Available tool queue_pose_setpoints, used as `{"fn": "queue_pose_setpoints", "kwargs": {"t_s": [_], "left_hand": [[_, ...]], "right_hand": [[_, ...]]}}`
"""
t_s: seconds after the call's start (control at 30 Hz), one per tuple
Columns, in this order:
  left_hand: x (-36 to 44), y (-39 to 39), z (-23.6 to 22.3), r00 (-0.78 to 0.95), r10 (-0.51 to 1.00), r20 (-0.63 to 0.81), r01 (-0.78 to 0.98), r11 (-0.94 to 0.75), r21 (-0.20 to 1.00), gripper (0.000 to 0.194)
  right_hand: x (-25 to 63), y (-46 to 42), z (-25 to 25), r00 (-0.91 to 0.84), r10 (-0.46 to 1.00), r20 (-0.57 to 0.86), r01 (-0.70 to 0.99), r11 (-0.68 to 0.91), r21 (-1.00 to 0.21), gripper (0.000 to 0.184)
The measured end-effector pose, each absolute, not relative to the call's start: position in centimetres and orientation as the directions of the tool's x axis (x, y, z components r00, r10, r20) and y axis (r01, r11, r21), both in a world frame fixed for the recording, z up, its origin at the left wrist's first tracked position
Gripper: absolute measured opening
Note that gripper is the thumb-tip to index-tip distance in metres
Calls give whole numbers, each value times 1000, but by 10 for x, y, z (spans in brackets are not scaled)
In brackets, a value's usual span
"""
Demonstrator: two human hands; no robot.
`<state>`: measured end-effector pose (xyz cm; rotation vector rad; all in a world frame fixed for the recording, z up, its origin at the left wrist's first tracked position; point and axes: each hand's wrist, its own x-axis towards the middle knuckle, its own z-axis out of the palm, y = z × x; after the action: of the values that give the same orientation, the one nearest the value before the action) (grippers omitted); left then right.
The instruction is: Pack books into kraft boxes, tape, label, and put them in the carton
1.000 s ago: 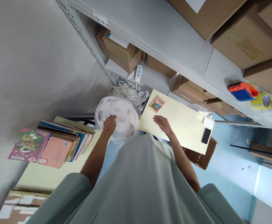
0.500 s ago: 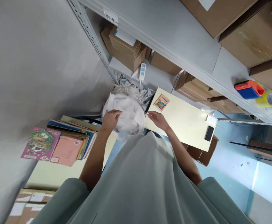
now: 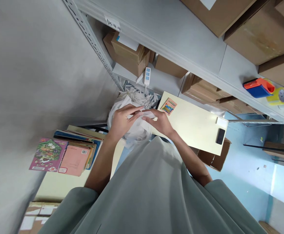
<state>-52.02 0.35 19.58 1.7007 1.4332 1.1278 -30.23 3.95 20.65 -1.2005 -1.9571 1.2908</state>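
Observation:
My left hand point(image 3: 124, 121) and my right hand point(image 3: 160, 122) are close together over a bin lined with a white plastic bag point(image 3: 134, 131). A thin, whitish, see-through piece point(image 3: 148, 114) shows between my fingertips. It looks like film or thin paper, and I cannot tell which. My right thumb and fingers close on it, and my left fingertips pinch at its left side. White scraps and strips fill the bag, partly hidden behind my hands. A small booklet with a colourful cover point(image 3: 168, 106) lies on the cream table to the right.
Books and magazines point(image 3: 75, 156) are stacked on a cream surface at left. Grey shelving point(image 3: 156, 31) with cardboard boxes stands ahead. Paper strips point(image 3: 134, 92) pile up behind the bin, below a power strip point(image 3: 147, 76). A phone point(image 3: 220, 136) lies at the right table's end.
My hands have come together from either side of the bin, my left moving right and my right moving slightly left. A thin whitish piece now shows between them.

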Motion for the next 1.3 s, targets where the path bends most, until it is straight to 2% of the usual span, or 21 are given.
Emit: {"fn": "queue_pose_setpoints", "kwargs": {"t_s": [0.1,0.2,0.33,0.43,0.63,0.77,0.83,0.97,1.07,1.2,1.3], "left_hand": [[-516,10,198,0,985,173,395,-159,905,40],[-515,20,191,57,996,64,411,-82,908,47],[-511,31,177,175,979,-102,460,11,888,41],[-500,38,166,238,958,-157,475,26,880,33],[-466,57,144,312,936,-163,421,17,907,35],[-439,72,146,403,909,-101,411,-81,908,31],[-423,78,152,444,892,-83,438,-136,889,28],[-390,83,160,490,870,-56,457,-201,867,22],[-369,84,157,462,885,-54,512,-216,831,23],[-346,90,141,390,915,-101,645,-194,739,18],[-321,95,125,346,919,-187,655,-94,750,16]], "right_hand": [[-289,43,215,-371,929,-1,383,152,-911,48],[-267,45,229,-252,967,23,380,121,-917,53],[-232,48,251,-125,991,41,396,88,-914,48],[-202,48,260,-11,998,64,429,62,-901,44],[-137,31,255,147,986,74,455,0,-891,29],[-101,6,255,145,986,78,575,-20,-818,43],[-86,-4,256,114,991,73,655,-20,-755,43],[-57,-13,249,81,988,134,758,26,-652,22],[-27,-11,233,118,980,162,726,26,-687,28],[28,-6,204,285,956,64,604,-127,-787,42],[78,-1,177,375,927,-9,525,-220,-822,56]]}}
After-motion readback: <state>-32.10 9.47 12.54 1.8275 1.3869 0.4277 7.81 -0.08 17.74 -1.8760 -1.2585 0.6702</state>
